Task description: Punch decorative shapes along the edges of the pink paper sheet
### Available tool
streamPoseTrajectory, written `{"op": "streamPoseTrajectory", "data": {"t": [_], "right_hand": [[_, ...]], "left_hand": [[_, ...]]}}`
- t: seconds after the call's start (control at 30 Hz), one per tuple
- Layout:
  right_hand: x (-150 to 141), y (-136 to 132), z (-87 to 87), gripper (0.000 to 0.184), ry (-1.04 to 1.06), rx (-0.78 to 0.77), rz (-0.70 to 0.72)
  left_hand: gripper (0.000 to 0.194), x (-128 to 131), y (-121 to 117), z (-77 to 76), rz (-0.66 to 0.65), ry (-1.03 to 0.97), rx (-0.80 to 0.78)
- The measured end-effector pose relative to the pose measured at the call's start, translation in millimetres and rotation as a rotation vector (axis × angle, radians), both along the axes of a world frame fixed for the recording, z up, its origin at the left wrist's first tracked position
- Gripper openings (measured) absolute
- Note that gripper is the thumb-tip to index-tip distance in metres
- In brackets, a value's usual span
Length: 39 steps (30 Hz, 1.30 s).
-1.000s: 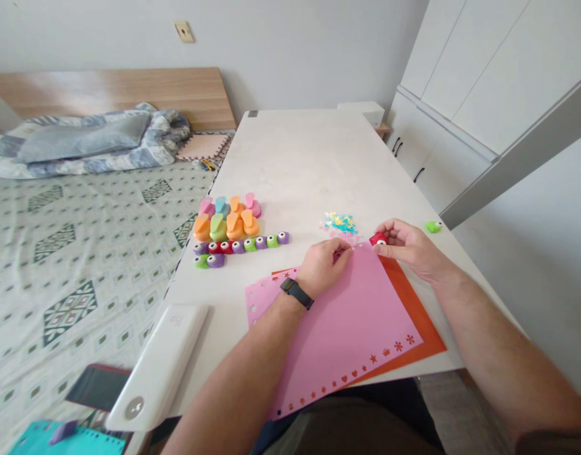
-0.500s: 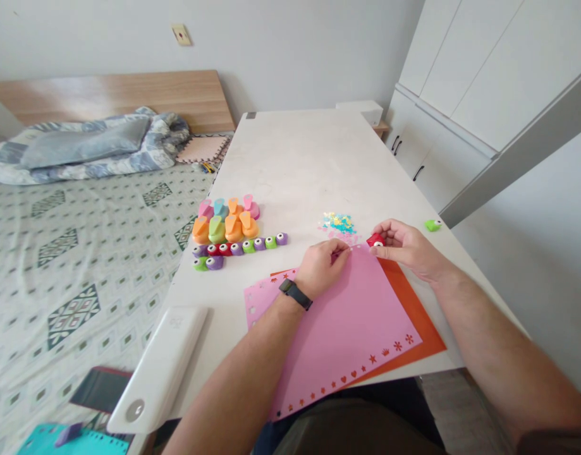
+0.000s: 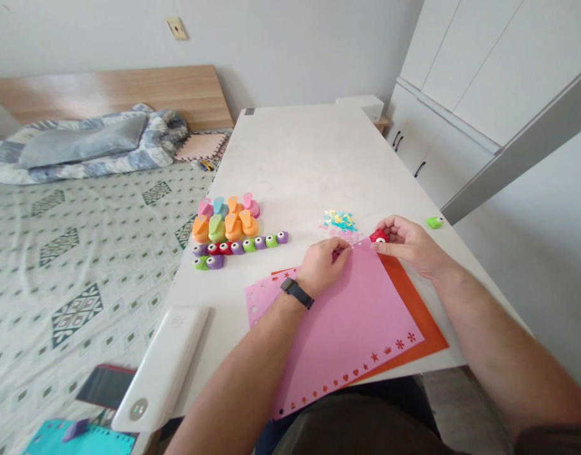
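Note:
A pink paper sheet point(image 3: 340, 322) with punched shapes along its edges lies on the white table point(image 3: 299, 164), over an orange sheet point(image 3: 416, 303). My left hand point(image 3: 324, 264), with a black wristband, pinches the pink sheet's far edge. At that sheet's far corner my right hand point(image 3: 411, 245) is closed on a small red paper punch point(image 3: 378, 236). A little pile of punched confetti point(image 3: 338, 222) lies just beyond.
Rows of coloured punches point(image 3: 233, 230) stand left of the sheets, and a green punch point(image 3: 434, 222) sits near the table's right edge. A white device point(image 3: 162, 366) lies at the front left corner. A bed point(image 3: 76, 240) is on the left, white cabinets on the right.
The red punch in my right hand shifted slightly along the pink sheet's far edge and back toward the corner. My left hand stays on the sheet.

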State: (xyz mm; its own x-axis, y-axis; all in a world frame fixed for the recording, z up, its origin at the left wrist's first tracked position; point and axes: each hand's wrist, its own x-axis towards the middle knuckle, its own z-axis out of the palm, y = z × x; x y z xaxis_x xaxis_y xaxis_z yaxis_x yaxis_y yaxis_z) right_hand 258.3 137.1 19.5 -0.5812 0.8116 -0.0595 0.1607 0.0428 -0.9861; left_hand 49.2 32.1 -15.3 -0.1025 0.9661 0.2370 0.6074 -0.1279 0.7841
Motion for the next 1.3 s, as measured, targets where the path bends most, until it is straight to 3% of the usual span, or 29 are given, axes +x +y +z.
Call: {"op": "streamPoseTrajectory", "data": {"t": [0.73, 1.3], "right_hand": [[-0.3, 3.3, -8.3, 0.048, -0.029, 0.006, -0.008], [-1.8, 1.0, -4.7, 0.049, -0.051, 0.021, 0.000]], "left_hand": [[0.016, -0.8, 0.2, 0.5, -0.006, -0.002, -0.026], [0.017, -0.6, 0.3, 0.0, -0.022, 0.008, -0.020]]}}
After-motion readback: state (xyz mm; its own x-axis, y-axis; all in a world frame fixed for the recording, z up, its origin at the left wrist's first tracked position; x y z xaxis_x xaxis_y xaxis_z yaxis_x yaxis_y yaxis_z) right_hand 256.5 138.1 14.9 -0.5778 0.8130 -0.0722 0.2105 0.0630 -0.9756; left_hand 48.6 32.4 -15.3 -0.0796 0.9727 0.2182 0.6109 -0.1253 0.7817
